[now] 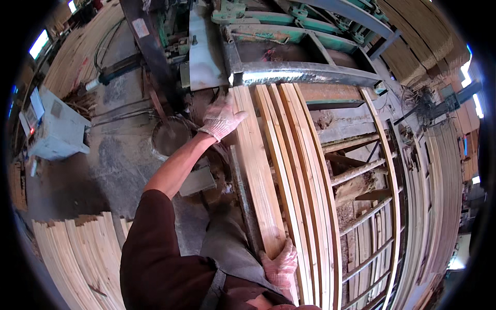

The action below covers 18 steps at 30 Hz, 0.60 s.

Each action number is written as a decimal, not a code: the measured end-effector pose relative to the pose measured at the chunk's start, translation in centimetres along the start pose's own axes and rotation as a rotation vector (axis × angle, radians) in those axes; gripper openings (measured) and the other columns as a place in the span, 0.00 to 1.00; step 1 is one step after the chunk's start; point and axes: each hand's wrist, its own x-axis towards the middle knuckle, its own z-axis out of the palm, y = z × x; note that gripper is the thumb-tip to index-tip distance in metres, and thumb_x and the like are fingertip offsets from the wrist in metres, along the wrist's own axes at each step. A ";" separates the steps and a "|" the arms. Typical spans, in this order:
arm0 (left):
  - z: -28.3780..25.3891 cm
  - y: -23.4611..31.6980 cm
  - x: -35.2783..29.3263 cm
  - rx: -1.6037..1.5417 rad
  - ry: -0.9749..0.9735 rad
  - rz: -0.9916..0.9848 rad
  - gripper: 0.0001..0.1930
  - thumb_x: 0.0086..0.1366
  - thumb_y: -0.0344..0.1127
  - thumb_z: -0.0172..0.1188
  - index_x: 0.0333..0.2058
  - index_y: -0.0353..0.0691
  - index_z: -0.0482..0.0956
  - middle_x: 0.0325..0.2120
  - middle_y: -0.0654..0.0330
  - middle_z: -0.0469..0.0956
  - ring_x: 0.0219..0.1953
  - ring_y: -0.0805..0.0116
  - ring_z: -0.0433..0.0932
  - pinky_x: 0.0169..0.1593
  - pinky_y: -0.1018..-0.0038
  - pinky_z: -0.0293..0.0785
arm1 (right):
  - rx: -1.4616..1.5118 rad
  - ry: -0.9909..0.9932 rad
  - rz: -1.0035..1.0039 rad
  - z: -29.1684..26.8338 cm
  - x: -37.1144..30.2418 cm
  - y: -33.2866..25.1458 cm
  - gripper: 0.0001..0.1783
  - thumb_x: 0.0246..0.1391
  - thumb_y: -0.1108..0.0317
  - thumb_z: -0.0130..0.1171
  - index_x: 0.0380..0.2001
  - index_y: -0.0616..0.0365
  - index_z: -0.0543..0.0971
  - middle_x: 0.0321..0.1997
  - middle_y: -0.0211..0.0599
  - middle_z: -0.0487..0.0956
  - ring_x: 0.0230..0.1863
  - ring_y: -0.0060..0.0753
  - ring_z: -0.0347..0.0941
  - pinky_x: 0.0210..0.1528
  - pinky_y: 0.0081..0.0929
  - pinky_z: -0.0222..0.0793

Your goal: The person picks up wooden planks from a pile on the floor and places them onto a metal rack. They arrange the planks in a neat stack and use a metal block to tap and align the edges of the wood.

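Note:
A pale wooden board (257, 170) lies lengthwise in front of me, its far end by the metal machine frame (305, 72). My left hand (222, 120), in a pinkish knit glove, rests against the left edge near that far end, with its fingers stretched out and its thumb spread over the top. At the near end, my right hand (281, 264), gloved alike, is closed around the board. Just right of it run several narrower wooden strips (305, 181), side by side, separated from the board by a thin gap.
A roller conveyor (366, 222) with metal bars extends on the right, with one lone strip (387, 170) across it. Stacked lumber stands at the lower left (77, 258) and far right (444, 191). A white box-shaped cabinet (59, 124) and a round bucket (170, 137) are on the left.

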 end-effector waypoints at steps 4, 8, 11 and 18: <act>-1.4 3.3 3.9 0.212 0.110 0.290 0.48 0.64 0.64 0.60 0.68 0.29 0.62 0.61 0.38 0.73 0.63 0.43 0.74 0.64 0.50 0.70 | 0.024 -0.055 0.002 -1.0 0.0 0.0 0.62 0.37 0.45 0.81 0.69 0.63 0.61 0.56 0.58 0.74 0.58 0.65 0.71 0.59 0.56 0.70; -0.2 4.2 7.3 0.431 0.071 0.225 0.48 0.62 0.72 0.59 0.62 0.30 0.71 0.55 0.41 0.78 0.57 0.47 0.78 0.58 0.49 0.71 | 0.131 -0.055 -0.031 -2.3 0.6 -0.2 0.59 0.40 0.45 0.80 0.69 0.64 0.62 0.57 0.58 0.74 0.59 0.63 0.71 0.61 0.55 0.69; 0.4 4.2 8.2 0.423 0.102 0.183 0.43 0.60 0.70 0.64 0.56 0.33 0.76 0.52 0.45 0.80 0.55 0.48 0.79 0.56 0.49 0.74 | 0.142 -0.110 0.006 -2.4 0.8 0.0 0.57 0.42 0.45 0.79 0.68 0.64 0.64 0.55 0.56 0.76 0.56 0.61 0.73 0.59 0.53 0.71; -0.2 5.6 7.9 0.420 0.069 0.128 0.39 0.59 0.67 0.67 0.51 0.34 0.80 0.49 0.45 0.80 0.56 0.46 0.77 0.56 0.50 0.75 | 0.190 -0.073 -0.049 -1.2 0.5 2.0 0.55 0.43 0.44 0.78 0.67 0.64 0.65 0.54 0.56 0.76 0.54 0.60 0.75 0.56 0.54 0.72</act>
